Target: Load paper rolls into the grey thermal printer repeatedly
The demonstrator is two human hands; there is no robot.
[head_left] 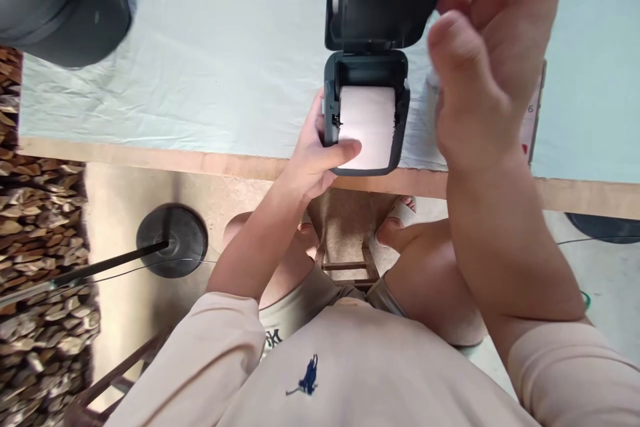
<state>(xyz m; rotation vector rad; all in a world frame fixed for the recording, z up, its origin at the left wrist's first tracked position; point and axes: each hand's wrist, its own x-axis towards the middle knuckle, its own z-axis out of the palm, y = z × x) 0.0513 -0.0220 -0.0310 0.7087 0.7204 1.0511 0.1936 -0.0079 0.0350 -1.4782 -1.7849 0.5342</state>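
Observation:
A small dark portable label printer (403,127) is above the table's front edge. Its lid (385,7) is swung up on the hinge. Inside lies a roll of white paper (370,117), filling most of the compartment. My left hand (320,153) grips the printer from the left, its thumb lying over the roll's lower left part. At the upper right, my right hand (485,73) has its fingers at the lid's right corner, slightly blurred, with the thumb apart from the lid. The far fingertips are partly hidden.
A pale cloth (225,67) covers the wooden-edged table (150,153). A dark cylindrical container (60,7) stands at the upper left. Behind my right wrist lies a flat printed item (533,120), partly hidden. Below are a stand's round base (173,240) and stacked firewood (45,247).

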